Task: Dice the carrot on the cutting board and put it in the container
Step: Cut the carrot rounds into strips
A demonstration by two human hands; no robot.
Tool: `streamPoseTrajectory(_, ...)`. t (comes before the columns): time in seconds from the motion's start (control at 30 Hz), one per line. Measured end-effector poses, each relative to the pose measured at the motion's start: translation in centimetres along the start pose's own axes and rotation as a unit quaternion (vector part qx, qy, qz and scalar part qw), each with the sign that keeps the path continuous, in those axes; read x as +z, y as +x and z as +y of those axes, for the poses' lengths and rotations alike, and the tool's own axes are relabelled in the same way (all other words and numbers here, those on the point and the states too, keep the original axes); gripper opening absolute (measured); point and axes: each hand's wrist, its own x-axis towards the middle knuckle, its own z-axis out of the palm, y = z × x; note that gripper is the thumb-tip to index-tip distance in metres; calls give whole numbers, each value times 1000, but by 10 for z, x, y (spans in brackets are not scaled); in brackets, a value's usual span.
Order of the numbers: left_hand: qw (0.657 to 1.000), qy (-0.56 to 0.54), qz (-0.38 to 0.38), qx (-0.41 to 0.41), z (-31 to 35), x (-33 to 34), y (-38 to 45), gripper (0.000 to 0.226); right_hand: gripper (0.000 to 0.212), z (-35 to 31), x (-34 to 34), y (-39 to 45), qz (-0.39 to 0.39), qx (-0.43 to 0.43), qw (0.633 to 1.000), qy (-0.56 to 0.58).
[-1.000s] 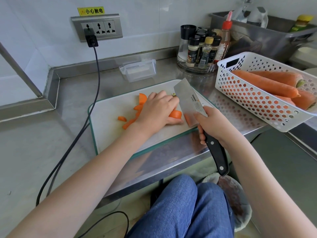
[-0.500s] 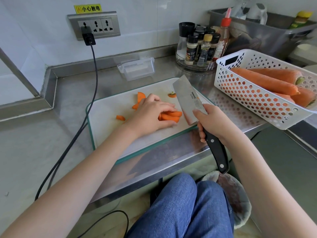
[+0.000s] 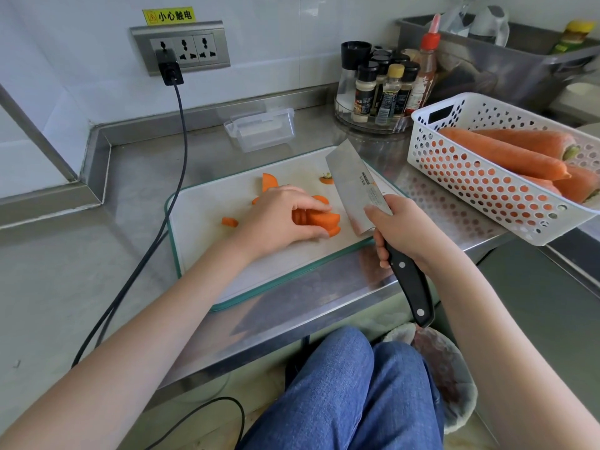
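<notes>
On the white cutting board (image 3: 207, 254) with a green rim, my left hand (image 3: 279, 219) grips a stack of carrot slices (image 3: 324, 220) between fingers and thumb. My right hand (image 3: 402, 232) grips the black handle of a cleaver (image 3: 357, 186), whose blade stands just right of the stack with its heel near the board. Loose carrot pieces lie apart: one slice (image 3: 269, 180) behind my left hand, a small piece (image 3: 230, 221) to its left, and the stem end (image 3: 326, 179) at the back. A clear plastic container (image 3: 263, 128) sits behind the board.
A white perforated basket (image 3: 470, 190) holding whole carrots (image 3: 500, 154) stands at the right. Spice bottles (image 3: 383, 86) on a round tray are at the back. A black cable (image 3: 156, 228) runs from the wall socket along the board's left side. A lined bin (image 3: 451, 375) sits below the counter.
My left hand has gathered the carrot slices into a stack and now holds them. The cleaver has stayed beside them on the right.
</notes>
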Motion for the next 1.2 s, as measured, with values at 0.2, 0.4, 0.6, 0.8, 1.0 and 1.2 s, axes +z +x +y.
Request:
streamPoseTrajectory(0.2, 992, 50, -113, -19, -4, -9, 8, 53, 18, 1, -1, 0, 2, -1, 1000, 0)
streamPoseTrajectory(0.4, 998, 41, -47, -28, 7, 0, 4, 40, 17, 2, -2, 2, 1, 2, 1000, -2)
streamPoseTrajectory(0.6, 996, 83, 29, -6, 14, 13, -2, 47, 22, -1, -2, 4, -1, -1, 1000, 2)
streamPoseTrajectory(0.8, 999, 34, 2, -30, -7, -11, -7, 50, 20, 3, -5, 4, 2, -4, 1000, 3)
streamPoseTrajectory(1.0, 997, 67, 46, -12, -17, -9, -11, 25, 21, 6, -3, 3, 1, 0, 1000, 7)
streamPoseTrajectory(1.2, 991, 107, 62, -44, -34, -25, -8, 25, 22, 4, -3, 2, 1, -6, 1000, 7)
